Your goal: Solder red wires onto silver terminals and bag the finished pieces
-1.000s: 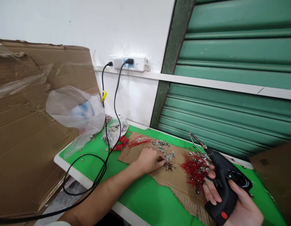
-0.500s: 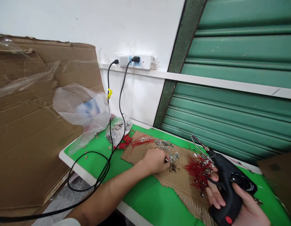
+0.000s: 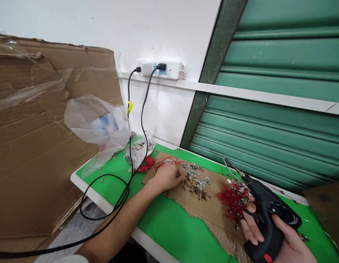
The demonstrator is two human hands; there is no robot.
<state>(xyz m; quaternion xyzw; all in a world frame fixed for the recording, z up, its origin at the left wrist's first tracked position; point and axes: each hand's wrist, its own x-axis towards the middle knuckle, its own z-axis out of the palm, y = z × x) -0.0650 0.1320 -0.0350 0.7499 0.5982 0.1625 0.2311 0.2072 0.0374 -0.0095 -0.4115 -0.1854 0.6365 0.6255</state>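
Observation:
My right hand (image 3: 288, 233) is wrapped around the handle of a black soldering gun (image 3: 268, 212), its metal tip pointing up and left. Under that tip lies a heap of red wires (image 3: 233, 199) with small shiny metal pieces among them. Over the cardboard sheet (image 3: 213, 215), my left hand (image 3: 167, 178) is closed with its fingers curled together; whether anything is in them is hidden. Beside its fingertips are scattered silvery metal pieces (image 3: 195, 170) and tiny dark parts (image 3: 198, 190). More red wires (image 3: 166, 160) lie just behind this hand.
A green-topped table (image 3: 183, 233) carries everything. Two red bundles (image 3: 147, 164) and a clear bag of metal parts (image 3: 139, 149) sit at the back left. Black cables (image 3: 143, 120) hang from a wall socket (image 3: 172, 69) and loop past my left arm. A large cardboard box (image 3: 48, 146) stands left.
My left hand has moved left, away from the dark parts toward the red wires at the back, uncovering more dark parts. My right hand and the soldering gun stay nearly in place.

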